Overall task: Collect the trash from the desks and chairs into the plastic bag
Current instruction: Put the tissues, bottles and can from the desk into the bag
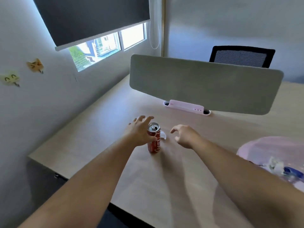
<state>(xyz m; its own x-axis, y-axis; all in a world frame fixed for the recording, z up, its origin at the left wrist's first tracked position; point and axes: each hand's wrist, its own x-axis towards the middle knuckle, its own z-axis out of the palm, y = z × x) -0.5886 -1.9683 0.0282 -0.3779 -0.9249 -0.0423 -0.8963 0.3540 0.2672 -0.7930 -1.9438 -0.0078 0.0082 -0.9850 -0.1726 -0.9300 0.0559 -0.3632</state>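
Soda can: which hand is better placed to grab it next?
Left. The left hand is open right beside the red can, apparently touching it; the right hand hovers open farther off, nearer the pink bag.

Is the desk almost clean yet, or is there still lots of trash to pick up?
Partly done. The pink plastic bag on the desk's right side already has some scraps inside. Right now the left hand is open beside the upright red soda can, thumb about touching it, not gripping. The right hand is open and empty. Still left: the can and a small white scrap behind it must go into the bag.
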